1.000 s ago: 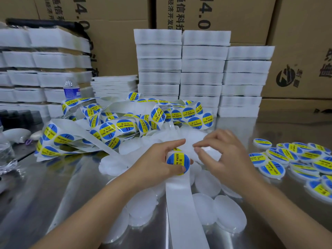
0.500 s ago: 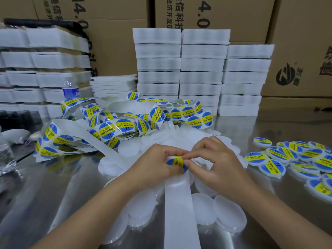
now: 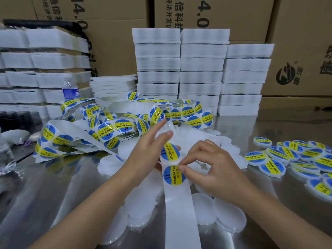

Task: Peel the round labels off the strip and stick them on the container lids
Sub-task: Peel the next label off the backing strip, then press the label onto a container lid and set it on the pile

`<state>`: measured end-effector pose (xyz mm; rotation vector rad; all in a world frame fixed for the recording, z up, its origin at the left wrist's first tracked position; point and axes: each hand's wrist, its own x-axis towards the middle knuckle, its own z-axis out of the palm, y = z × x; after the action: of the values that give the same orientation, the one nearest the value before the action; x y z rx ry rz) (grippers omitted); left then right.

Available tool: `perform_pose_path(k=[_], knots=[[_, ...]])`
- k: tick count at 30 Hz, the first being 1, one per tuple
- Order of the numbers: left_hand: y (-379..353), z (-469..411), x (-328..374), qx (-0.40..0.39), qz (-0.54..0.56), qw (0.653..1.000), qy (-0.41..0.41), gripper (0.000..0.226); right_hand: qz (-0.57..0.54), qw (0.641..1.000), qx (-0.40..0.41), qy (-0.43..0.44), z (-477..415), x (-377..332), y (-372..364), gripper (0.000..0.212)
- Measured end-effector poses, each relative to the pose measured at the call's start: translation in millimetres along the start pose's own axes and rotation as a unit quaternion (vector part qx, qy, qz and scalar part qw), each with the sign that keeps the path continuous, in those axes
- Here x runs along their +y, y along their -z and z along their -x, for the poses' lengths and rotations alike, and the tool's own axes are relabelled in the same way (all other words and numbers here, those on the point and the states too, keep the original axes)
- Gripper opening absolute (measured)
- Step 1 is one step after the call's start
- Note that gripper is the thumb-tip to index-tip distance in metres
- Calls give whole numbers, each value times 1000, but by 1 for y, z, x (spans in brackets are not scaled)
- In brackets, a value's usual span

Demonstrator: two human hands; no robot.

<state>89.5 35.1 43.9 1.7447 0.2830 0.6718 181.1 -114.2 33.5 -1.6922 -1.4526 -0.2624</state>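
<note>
A white backing strip (image 3: 179, 212) runs from the bottom edge up between my hands. My left hand (image 3: 149, 155) holds the strip, thumb on top, fingers behind and index finger raised; one round blue-and-yellow label (image 3: 169, 151) sits just below the thumb. My right hand (image 3: 212, 169) pinches the upper edge of the lower label (image 3: 173, 177) between thumb and index finger. Plain white lids (image 3: 228, 216) lie heaped under and around the hands. Labelled lids (image 3: 274, 166) lie grouped at the right.
A tangle of label strip (image 3: 107, 130) fills the left and middle of the shiny metal table (image 3: 53, 194). Stacks of white foam trays (image 3: 201, 69) and cardboard boxes (image 3: 296, 51) stand behind. A water bottle (image 3: 70, 90) stands at the left.
The strip has slid toward me, bringing a second label into view. My left index finger and thumb have straightened upward. My right hand has dropped to the lower label's edge.
</note>
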Motion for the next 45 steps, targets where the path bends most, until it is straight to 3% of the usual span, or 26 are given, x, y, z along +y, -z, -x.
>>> perform_pose_path(k=[4, 8, 16, 20, 24, 27, 29, 31, 34, 39, 45], knots=[[1, -7, -3, 102, 13, 993, 56, 46, -34, 998, -26, -38, 1, -2, -1, 15], [9, -11, -3, 154, 36, 983, 94, 55, -82, 993, -43, -68, 1, -4, 0, 32], [19, -16, -3, 199, 34, 978, 57, 64, -253, 959, -35, -126, -5, -2, 6, 65], [20, -16, -5, 196, 43, 979, 24, 68, -328, 920, 63, -204, -14, 3, 13, 63], [16, -12, -1, 183, 11, 983, -10, 71, -285, 910, 149, -262, -20, 10, 16, 57], [13, -8, 1, 169, 7, 985, -29, 79, -221, 920, 169, -277, -19, 14, 15, 33], [11, -4, 4, 160, 8, 986, -40, 84, -198, 928, 153, -275, -18, 17, 13, 17], [11, -1, 7, 141, 7, 988, -64, 86, -187, 936, 115, -275, -16, 19, 11, 13], [9, 3, 10, 82, -17, 992, -96, 87, -107, 952, 23, -285, -12, 22, 7, 32], [5, 5, 4, -31, -15, 997, -63, 84, 70, 958, -117, -254, -6, 27, 4, 67], [6, 0, -1, 5, -52, 999, -15, 73, 76, 969, -173, -162, -4, 18, 5, 83]])
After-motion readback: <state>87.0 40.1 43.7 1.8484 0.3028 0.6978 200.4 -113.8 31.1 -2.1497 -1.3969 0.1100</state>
